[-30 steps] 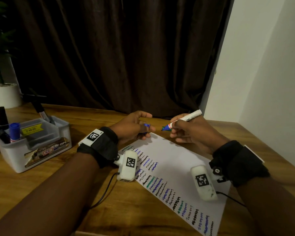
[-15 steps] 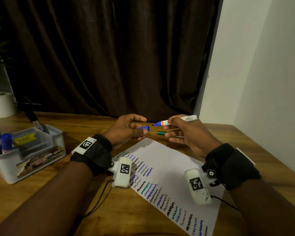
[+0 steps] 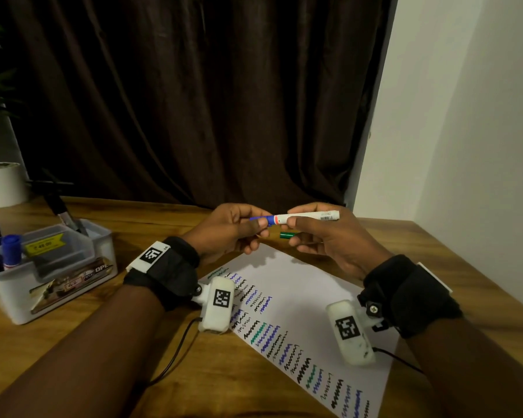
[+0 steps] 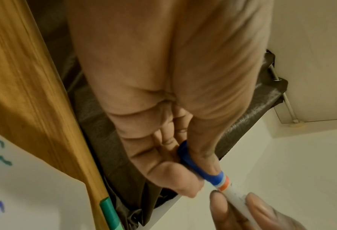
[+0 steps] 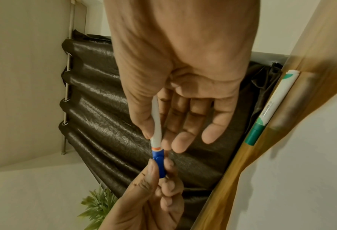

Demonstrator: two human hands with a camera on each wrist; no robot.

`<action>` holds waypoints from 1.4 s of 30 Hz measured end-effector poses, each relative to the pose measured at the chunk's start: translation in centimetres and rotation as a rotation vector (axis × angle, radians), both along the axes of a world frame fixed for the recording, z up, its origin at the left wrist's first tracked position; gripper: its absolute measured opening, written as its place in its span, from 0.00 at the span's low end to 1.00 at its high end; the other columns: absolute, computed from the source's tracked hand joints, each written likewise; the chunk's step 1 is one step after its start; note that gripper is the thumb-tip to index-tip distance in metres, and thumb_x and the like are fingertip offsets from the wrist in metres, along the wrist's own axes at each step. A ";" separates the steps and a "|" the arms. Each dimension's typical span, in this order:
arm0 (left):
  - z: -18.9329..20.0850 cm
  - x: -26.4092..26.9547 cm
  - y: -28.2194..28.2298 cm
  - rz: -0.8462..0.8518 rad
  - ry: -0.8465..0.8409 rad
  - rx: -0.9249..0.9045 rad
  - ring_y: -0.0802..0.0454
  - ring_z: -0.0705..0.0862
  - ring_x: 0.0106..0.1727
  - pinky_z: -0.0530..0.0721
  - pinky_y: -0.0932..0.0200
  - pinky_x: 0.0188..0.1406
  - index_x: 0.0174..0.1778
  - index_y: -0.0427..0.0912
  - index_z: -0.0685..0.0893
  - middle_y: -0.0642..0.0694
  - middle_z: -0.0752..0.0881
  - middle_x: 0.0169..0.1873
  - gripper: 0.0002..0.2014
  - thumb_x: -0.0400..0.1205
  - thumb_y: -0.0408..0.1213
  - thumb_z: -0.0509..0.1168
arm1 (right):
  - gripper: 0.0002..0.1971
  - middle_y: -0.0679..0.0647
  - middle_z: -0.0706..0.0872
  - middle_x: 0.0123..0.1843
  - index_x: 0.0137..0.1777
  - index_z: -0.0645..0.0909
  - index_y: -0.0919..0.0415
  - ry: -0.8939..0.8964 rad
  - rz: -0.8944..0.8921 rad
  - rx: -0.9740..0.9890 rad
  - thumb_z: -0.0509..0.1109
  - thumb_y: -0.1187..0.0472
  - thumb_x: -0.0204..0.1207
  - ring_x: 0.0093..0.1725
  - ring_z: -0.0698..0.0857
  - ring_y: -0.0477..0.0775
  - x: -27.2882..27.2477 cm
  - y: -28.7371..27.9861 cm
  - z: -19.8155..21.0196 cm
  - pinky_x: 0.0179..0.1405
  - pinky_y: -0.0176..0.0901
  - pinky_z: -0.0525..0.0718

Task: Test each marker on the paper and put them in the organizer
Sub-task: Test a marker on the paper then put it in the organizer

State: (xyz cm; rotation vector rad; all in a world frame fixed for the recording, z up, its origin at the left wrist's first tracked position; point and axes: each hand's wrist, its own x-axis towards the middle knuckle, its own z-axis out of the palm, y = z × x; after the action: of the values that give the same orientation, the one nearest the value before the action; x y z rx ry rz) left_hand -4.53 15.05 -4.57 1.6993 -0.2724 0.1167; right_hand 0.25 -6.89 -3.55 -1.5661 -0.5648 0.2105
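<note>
I hold a white marker level above the far end of the paper. My right hand pinches its white barrel. My left hand pinches the blue cap, which sits on the marker's tip against the orange ring. A green-capped marker lies on the table under my hands, also clear in the right wrist view, green marker. The white organizer stands at the left with a blue-capped marker and dark markers upright in it.
The paper carries several rows of black, blue and green squiggles. A white plant pot stands behind the organizer. A dark curtain hangs past the table's far edge; a white wall rises at the right.
The left hand has brought the blue cap to the marker's bare tip, and the cap now sits on it. The marker has swung from tilted to level.
</note>
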 end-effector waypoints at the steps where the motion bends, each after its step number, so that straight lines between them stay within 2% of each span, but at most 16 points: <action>1: 0.1 -0.1 0.0 -0.013 0.006 -0.006 0.52 0.80 0.30 0.79 0.62 0.27 0.64 0.33 0.83 0.43 0.85 0.35 0.12 0.87 0.32 0.62 | 0.08 0.59 0.97 0.49 0.56 0.92 0.53 -0.012 -0.008 0.007 0.80 0.60 0.78 0.44 0.94 0.56 0.0 -0.1 0.0 0.55 0.52 0.91; 5: 0.4 -0.5 -0.4 -0.053 0.079 -0.040 0.52 0.71 0.25 0.69 0.59 0.26 0.55 0.36 0.85 0.45 0.75 0.27 0.13 0.89 0.41 0.59 | 0.10 0.57 0.97 0.48 0.56 0.93 0.52 -0.059 0.018 0.002 0.81 0.64 0.77 0.42 0.94 0.54 -0.3 -0.3 0.2 0.52 0.48 0.92; 8: 0.4 -0.8 -0.6 -0.075 0.085 -0.019 0.52 0.65 0.24 0.61 0.57 0.26 0.43 0.42 0.87 0.45 0.69 0.25 0.16 0.85 0.50 0.63 | 0.12 0.61 0.97 0.49 0.56 0.93 0.56 -0.100 0.082 -0.001 0.81 0.68 0.75 0.40 0.94 0.54 -0.8 -0.1 0.2 0.45 0.42 0.93; 10: 0.3 -0.9 -0.8 -0.080 0.065 0.028 0.52 0.64 0.23 0.61 0.59 0.24 0.41 0.47 0.89 0.46 0.67 0.25 0.14 0.83 0.53 0.66 | 0.12 0.60 0.96 0.47 0.56 0.94 0.58 -0.171 0.078 -0.012 0.81 0.69 0.75 0.38 0.93 0.52 -0.9 0.1 0.1 0.41 0.39 0.93; 14: 0.0 -0.8 -0.7 -0.063 0.022 0.056 0.55 0.62 0.21 0.61 0.62 0.22 0.52 0.47 0.90 0.47 0.65 0.25 0.11 0.83 0.49 0.67 | 0.12 0.58 0.94 0.39 0.58 0.93 0.63 -0.242 0.067 -0.018 0.81 0.68 0.75 0.29 0.85 0.49 -0.5 0.2 -0.3 0.34 0.38 0.87; 16: 0.0 -0.8 -0.7 -0.077 0.012 0.045 0.55 0.61 0.21 0.59 0.62 0.22 0.47 0.46 0.90 0.46 0.64 0.25 0.10 0.83 0.47 0.67 | 0.12 0.59 0.93 0.37 0.58 0.93 0.62 -0.235 0.072 -0.018 0.81 0.68 0.75 0.27 0.83 0.49 -0.4 0.1 -0.3 0.33 0.38 0.86; 18: 0.1 -0.8 -0.7 -0.099 0.017 0.016 0.56 0.60 0.20 0.57 0.63 0.20 0.40 0.41 0.86 0.46 0.63 0.24 0.12 0.83 0.46 0.67 | 0.12 0.62 0.94 0.41 0.59 0.93 0.62 -0.234 0.081 -0.019 0.81 0.68 0.76 0.28 0.83 0.50 -0.4 0.2 -0.3 0.34 0.39 0.86; 20: 0.2 -0.7 -0.7 -0.104 0.034 -0.011 0.57 0.59 0.20 0.57 0.65 0.18 0.44 0.35 0.80 0.47 0.62 0.23 0.14 0.82 0.45 0.66 | 0.12 0.66 0.95 0.48 0.59 0.93 0.62 -0.235 0.094 -0.017 0.81 0.67 0.76 0.29 0.83 0.50 -0.5 0.3 -0.3 0.35 0.39 0.86; 22: 0.2 -0.6 -0.7 -0.102 0.053 -0.017 0.57 0.59 0.20 0.56 0.65 0.18 0.49 0.35 0.79 0.48 0.62 0.24 0.13 0.84 0.45 0.65 | 0.12 0.67 0.95 0.49 0.59 0.93 0.62 -0.228 0.101 -0.013 0.81 0.67 0.76 0.29 0.84 0.51 -0.6 0.2 -0.3 0.35 0.39 0.86; 24: 0.2 -0.5 -0.6 -0.105 0.067 -0.016 0.58 0.59 0.20 0.57 0.65 0.17 0.40 0.35 0.81 0.49 0.62 0.23 0.15 0.87 0.42 0.63 | 0.12 0.64 0.95 0.47 0.59 0.93 0.62 -0.217 0.104 -0.015 0.82 0.66 0.75 0.29 0.85 0.50 -0.5 0.2 -0.3 0.35 0.38 0.87; 26: 0.1 -0.4 -0.6 -0.099 0.070 -0.015 0.58 0.59 0.21 0.58 0.65 0.17 0.36 0.42 0.84 0.49 0.62 0.23 0.15 0.88 0.41 0.61 | 0.13 0.61 0.96 0.45 0.59 0.93 0.62 -0.207 0.112 -0.012 0.82 0.67 0.75 0.28 0.85 0.49 -0.6 0.2 -0.3 0.34 0.37 0.88; 31: 0.3 -0.5 -0.6 -0.067 0.037 -0.013 0.58 0.61 0.20 0.60 0.66 0.16 0.38 0.42 0.84 0.51 0.65 0.23 0.13 0.87 0.42 0.63 | 0.13 0.60 0.94 0.42 0.60 0.92 0.61 -0.155 0.078 -0.026 0.82 0.64 0.76 0.29 0.86 0.51 -0.3 0.4 -0.5 0.34 0.40 0.89; 34: 0.6 -0.5 -0.5 -0.010 0.003 -0.002 0.58 0.61 0.20 0.57 0.65 0.18 0.43 0.39 0.87 0.51 0.64 0.23 0.13 0.86 0.44 0.65 | 0.17 0.58 0.94 0.44 0.62 0.89 0.58 -0.040 0.116 -0.213 0.83 0.56 0.76 0.32 0.89 0.52 0.3 0.6 -0.9 0.36 0.46 0.88; 37: 0.6 -0.4 -0.1 0.079 -0.033 0.018 0.56 0.61 0.21 0.58 0.64 0.18 0.51 0.35 0.89 0.50 0.65 0.24 0.15 0.86 0.45 0.65 | 0.18 0.62 0.95 0.53 0.63 0.88 0.56 0.055 0.228 -0.449 0.81 0.50 0.77 0.40 0.91 0.56 0.5 0.3 -1.1 0.42 0.48 0.89; 39: 0.5 -0.3 0.2 0.117 -0.049 0.016 0.55 0.61 0.22 0.57 0.63 0.20 0.53 0.37 0.89 0.50 0.66 0.24 0.14 0.86 0.45 0.65 | 0.17 0.62 0.95 0.57 0.63 0.88 0.56 0.093 0.317 -0.557 0.79 0.48 0.79 0.45 0.92 0.55 0.4 0.2 -1.3 0.45 0.47 0.88; 42: 0.3 -0.3 0.6 0.188 -0.086 0.008 0.56 0.65 0.22 0.60 0.63 0.20 0.56 0.42 0.88 0.50 0.70 0.24 0.09 0.87 0.40 0.65 | 0.16 0.57 0.95 0.53 0.60 0.89 0.55 0.115 0.372 -0.615 0.79 0.46 0.79 0.47 0.91 0.52 0.2 0.1 -1.6 0.45 0.42 0.86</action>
State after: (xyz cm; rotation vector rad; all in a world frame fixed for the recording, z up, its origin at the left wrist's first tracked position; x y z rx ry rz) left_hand -4.80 15.69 -4.23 1.7278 -0.1762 0.3282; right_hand 0.48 -6.76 -5.17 -2.0094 -0.7407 0.8129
